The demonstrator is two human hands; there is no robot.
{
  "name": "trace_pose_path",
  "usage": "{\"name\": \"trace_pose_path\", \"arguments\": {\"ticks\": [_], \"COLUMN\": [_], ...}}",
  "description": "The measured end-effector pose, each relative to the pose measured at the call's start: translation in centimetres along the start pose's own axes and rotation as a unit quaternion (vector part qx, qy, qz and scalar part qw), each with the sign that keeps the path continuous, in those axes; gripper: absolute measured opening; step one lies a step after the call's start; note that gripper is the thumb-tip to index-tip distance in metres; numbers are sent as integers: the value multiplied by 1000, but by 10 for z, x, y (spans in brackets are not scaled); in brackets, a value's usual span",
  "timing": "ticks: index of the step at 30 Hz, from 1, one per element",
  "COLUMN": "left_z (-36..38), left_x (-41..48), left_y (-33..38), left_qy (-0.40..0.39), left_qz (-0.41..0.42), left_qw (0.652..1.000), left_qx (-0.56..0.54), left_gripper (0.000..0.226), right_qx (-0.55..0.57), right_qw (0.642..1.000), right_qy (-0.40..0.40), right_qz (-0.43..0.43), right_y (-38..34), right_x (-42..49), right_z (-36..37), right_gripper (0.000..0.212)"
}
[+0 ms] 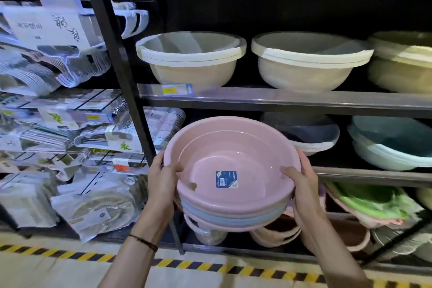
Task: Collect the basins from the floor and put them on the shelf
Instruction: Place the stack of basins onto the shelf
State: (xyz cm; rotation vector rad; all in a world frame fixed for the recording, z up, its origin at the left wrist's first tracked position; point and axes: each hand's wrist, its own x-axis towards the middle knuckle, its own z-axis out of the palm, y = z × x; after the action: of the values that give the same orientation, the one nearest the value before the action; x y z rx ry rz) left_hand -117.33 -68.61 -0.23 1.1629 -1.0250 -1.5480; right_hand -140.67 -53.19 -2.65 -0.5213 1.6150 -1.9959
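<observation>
A nested stack of basins (233, 154), pink on top with a pale blue one showing between pink ones below, is held up in front of the middle shelf (374, 176). A blue label is stuck inside the top basin. My left hand (163, 175) grips the stack's left rim, thumb inside. My right hand (301, 180) grips the right rim the same way. The stack tilts toward me, its far edge at the opening of the middle shelf's left bay.
Cream basin stacks (190, 58) (311, 61) stand on the upper shelf (280, 98). Dark and teal basins (392, 145) fill the middle shelf's right part. A black upright post (121, 65) divides off packaged goods at left. Hazard tape (70, 256) runs along the floor.
</observation>
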Motion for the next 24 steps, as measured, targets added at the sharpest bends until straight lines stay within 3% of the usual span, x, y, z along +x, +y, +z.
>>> {"name": "trace_pose_path", "arguments": {"ticks": [11, 15, 19, 20, 22, 23, 24], "left_z": [28, 34, 40, 43, 49, 53, 57], "left_x": [115, 154, 189, 197, 212, 221, 230], "left_y": [-37, -51, -56, -56, -53, -50, -47], "left_qy": [17, 18, 2, -1, -11, -13, -9], "left_qz": [62, 68, 99, 106, 116, 118, 116], "left_qw": [998, 997, 995, 994, 993, 993, 993], "left_qx": [9, 13, 19, 22, 28, 30, 29], "left_gripper": [38, 48, 44, 39, 18, 10, 8], "right_qx": [-8, -19, -25, -21, -32, -34, -37], "right_qw": [999, 998, 998, 998, 996, 996, 997], "right_qy": [33, 46, 38, 34, 29, 28, 31], "right_qz": [-29, -40, -52, -57, -76, -79, -68], "right_y": [44, 59, 65, 67, 73, 76, 78], "right_x": [87, 112, 134, 139, 156, 166, 175], "right_z": [52, 62, 78, 81, 88, 92, 96], "right_gripper": [64, 71, 83, 75, 29, 17, 22]}}
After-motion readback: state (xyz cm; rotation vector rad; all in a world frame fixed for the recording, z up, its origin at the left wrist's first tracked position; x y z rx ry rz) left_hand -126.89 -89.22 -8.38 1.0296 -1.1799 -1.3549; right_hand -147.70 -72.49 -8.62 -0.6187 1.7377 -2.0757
